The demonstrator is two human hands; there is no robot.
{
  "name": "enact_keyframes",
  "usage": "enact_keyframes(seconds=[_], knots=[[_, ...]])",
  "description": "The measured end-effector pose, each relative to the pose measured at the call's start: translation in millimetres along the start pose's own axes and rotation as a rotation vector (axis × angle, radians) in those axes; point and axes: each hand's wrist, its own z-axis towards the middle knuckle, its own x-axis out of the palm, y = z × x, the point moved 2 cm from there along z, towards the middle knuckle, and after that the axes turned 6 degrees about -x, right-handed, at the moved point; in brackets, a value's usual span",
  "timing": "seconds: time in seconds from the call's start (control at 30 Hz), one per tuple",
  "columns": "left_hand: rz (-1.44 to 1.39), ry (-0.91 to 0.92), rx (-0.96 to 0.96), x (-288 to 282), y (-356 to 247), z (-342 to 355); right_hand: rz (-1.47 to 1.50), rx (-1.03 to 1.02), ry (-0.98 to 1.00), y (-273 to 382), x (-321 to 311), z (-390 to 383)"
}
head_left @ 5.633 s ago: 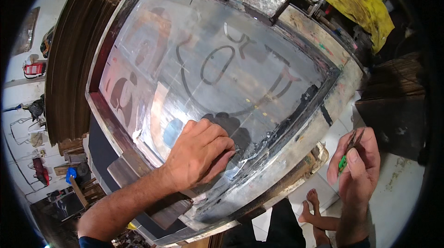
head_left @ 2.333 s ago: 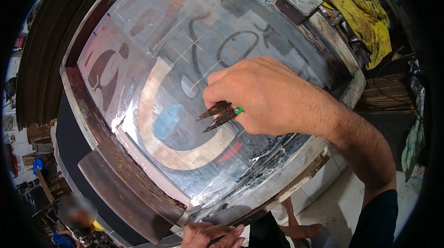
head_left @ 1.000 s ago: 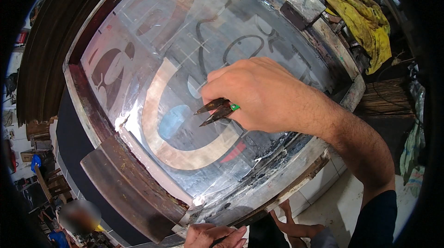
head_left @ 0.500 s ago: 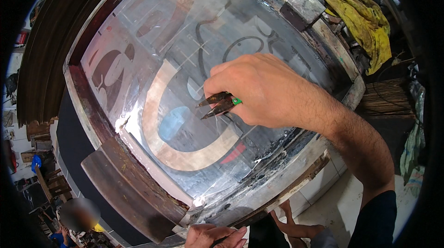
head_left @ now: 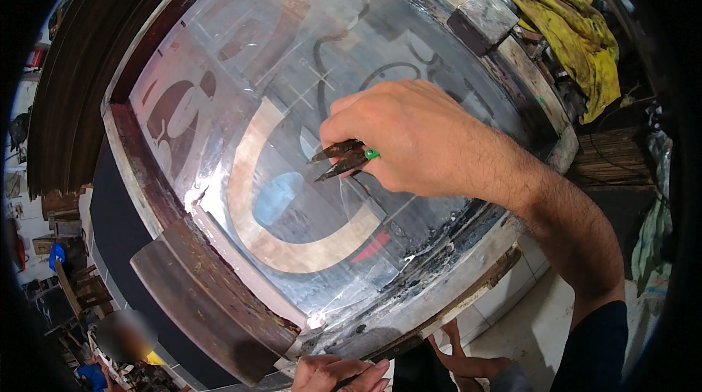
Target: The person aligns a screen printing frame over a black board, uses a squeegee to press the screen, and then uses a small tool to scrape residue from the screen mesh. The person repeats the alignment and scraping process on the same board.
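Note:
My right hand (head_left: pixel 406 136) is closed around a pair of scissors (head_left: pixel 340 160) with dark, stained blades and a green piece at the pivot. The blades stand slightly apart and point left over a translucent sheet (head_left: pixel 314 187). Its printed shapes include a pale curved band (head_left: pixel 245 172) and a light blue oval (head_left: pixel 276 198). The sheet lies inside a worn, stained frame (head_left: pixel 139 180). Low in the picture, my left hand (head_left: pixel 336 375) has its fingers curled beside the frame's near edge. A dark strip shows between them, too little to name.
A dark, curved wooden piece (head_left: pixel 197 304) lies across the frame's near left corner. Metal blocks (head_left: pixel 484 20) sit along the far right side, next to a stained yellow cloth (head_left: pixel 567 12). Stacked boards (head_left: pixel 610 154) stand at the right. Another person (head_left: pixel 95 375) is at lower left.
My right hand and the scissors have shifted slightly upward over the sheet. The blades remain slightly apart. My left hand has stayed in place.

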Motion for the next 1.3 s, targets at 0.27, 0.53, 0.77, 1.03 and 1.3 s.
enact_keyframes(seconds=[0.27,0.53,0.77,1.03,1.3], knots=[[0.035,0.025,0.002,-4.5,-1.0,1.0,-0.016,-0.017,-0.012,-4.0,-2.6,5.8],[0.009,-0.016,-0.003,-3.0,-1.7,-0.3,-0.018,-0.024,-0.001,-5.6,0.9,13.4],[-0.007,-0.026,-0.004,-1.6,-1.9,-1.5,0.007,-0.024,0.042,-3.2,1.5,23.8],[0.013,0.013,-0.102,-5.2,-6.9,-4.0,-0.048,-0.096,-0.008,0.0,-0.2,30.9],[0.021,-0.024,-0.107,-2.1,-8.3,-5.5,-0.023,-0.086,-0.013,-1.1,1.6,33.6]])
